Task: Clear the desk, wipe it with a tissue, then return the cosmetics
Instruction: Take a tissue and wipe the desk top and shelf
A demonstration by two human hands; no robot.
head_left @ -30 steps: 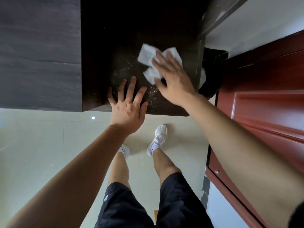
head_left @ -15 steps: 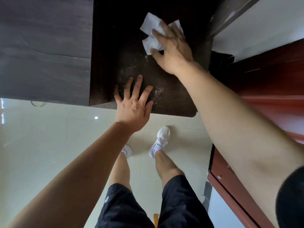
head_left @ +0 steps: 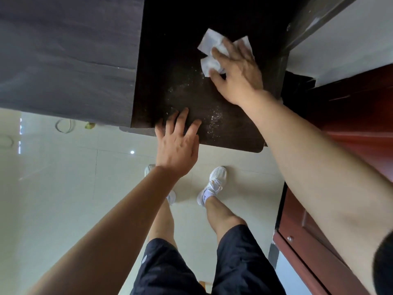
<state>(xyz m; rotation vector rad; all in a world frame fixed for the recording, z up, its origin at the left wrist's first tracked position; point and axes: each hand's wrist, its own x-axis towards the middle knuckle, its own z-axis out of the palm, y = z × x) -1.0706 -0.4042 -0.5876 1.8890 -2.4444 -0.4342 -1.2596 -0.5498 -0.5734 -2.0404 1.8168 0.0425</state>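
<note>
A crumpled white tissue [head_left: 209, 44] lies on the dark brown desk top [head_left: 170, 67], towards its far right part. My right hand [head_left: 238, 73] presses it down with spread fingers, thumb on its near corner. White dust specks [head_left: 214, 120] are scattered over the near part of the desk. My left hand [head_left: 177, 143] rests with fingers apart on the desk's front edge, holding nothing. No cosmetics are in view.
A grey fabric surface [head_left: 63, 54] adjoins the desk on the left. A red-brown wooden door [head_left: 350, 135] stands at the right, a dark frame [head_left: 302, 24] behind the desk. Below are pale floor tiles [head_left: 63, 188] and my legs in white shoes [head_left: 212, 184].
My right hand slid the tissue from the desk's middle towards its far side, then a little back. My left hand drew back towards the front edge.
</note>
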